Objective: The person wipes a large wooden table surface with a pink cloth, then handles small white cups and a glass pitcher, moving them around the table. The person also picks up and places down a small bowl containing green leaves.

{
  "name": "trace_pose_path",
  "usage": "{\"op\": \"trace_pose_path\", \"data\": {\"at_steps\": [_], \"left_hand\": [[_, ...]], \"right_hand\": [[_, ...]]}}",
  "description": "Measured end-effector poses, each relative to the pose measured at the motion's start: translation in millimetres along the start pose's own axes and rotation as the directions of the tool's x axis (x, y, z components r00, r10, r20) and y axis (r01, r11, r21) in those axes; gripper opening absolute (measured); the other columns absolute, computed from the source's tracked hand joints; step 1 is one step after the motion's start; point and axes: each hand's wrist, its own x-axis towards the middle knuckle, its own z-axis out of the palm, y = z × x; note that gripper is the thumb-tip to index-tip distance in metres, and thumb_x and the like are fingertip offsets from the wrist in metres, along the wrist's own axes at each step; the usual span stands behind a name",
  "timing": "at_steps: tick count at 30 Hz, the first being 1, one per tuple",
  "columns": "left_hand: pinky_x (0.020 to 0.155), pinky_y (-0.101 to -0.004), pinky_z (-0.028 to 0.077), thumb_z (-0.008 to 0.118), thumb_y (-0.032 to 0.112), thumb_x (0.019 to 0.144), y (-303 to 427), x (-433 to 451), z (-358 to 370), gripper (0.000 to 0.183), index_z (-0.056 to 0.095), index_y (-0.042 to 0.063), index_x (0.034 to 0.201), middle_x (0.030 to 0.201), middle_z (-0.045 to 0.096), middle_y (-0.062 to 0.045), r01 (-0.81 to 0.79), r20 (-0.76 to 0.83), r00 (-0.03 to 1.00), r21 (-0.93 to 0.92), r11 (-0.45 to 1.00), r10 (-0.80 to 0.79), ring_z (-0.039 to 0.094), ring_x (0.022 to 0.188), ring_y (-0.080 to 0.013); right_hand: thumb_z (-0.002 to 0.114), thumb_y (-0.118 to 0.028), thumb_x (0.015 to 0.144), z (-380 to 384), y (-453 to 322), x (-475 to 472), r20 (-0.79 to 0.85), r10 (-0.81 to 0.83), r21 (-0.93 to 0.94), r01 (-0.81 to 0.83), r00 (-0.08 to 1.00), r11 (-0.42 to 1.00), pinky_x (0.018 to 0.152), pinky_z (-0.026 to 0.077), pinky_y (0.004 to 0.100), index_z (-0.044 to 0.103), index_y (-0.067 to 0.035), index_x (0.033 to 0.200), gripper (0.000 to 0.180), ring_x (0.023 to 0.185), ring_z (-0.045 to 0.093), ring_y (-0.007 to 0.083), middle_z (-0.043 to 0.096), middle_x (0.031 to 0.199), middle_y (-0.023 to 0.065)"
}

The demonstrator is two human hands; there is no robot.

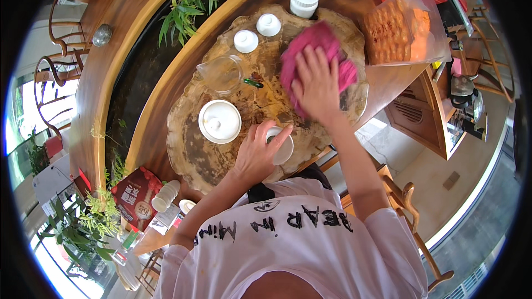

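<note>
My left hand (258,149) grips a small white cup (285,149) at the near edge of a polished slab tea tray (187,155). My right hand (316,85) lies flat on a bunched magenta cloth (309,41), pressing it against the slab's right part; the cloth is blurred. Left of my left hand stands a white lidded bowl (220,122). Beyond it is a clear glass pitcher (224,75), with a small green object (253,83) beside it. Two small white cups (246,41) sit upside down farther back. A white ribbed-lid jar (304,1) stands at the slab's far edge.
At the right lies a clear bag of orange packets (392,29). A curved dark trough (124,87) with green plants (187,12) runs along the wooden table. Stacked paper cups (166,196) and a dark red package (137,197) lie at the near left.
</note>
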Motion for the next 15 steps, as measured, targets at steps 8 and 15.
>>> {"op": "trace_pose_path", "data": {"at_steps": [8, 15], "left_hand": [[0.092, -0.0470, 0.051, 0.078, 0.008, 0.070, -11.7, -26.1, -5.6, 0.073, 0.056, 0.017, 0.139, 0.129, 0.047, -0.016, 0.023, -0.018, 1.000, -0.026, 0.999, -0.024, 0.054, 0.108, -0.0395], [0.093, -0.0470, 0.051, 0.075, 0.005, 0.073, -16.3, -32.0, -0.9, 0.071, 0.055, 0.018, 0.140, 0.131, 0.047, -0.017, 0.027, -0.071, 0.997, -0.025, 0.999, -0.029, 0.054, 0.112, -0.0397]], "right_hand": [[0.065, -0.046, 0.086, 3.1, -23.8, -5.2, 0.051, -0.094, 0.128, 0.086, 0.994, 0.988, 0.121, 0.018, 0.0606, 0.048, -0.017, 0.149, 0.071, 0.148, 0.030, 0.0324, 0.038, 0.158, 0.0102], [0.062, -0.041, 0.092, 18.4, -32.1, 31.2, -0.031, 0.016, 0.038, -0.015, 0.999, 0.999, 0.119, 0.020, 0.0615, 0.047, -0.013, 0.149, 0.065, 0.148, 0.030, 0.0347, 0.038, 0.158, 0.0125]]}}
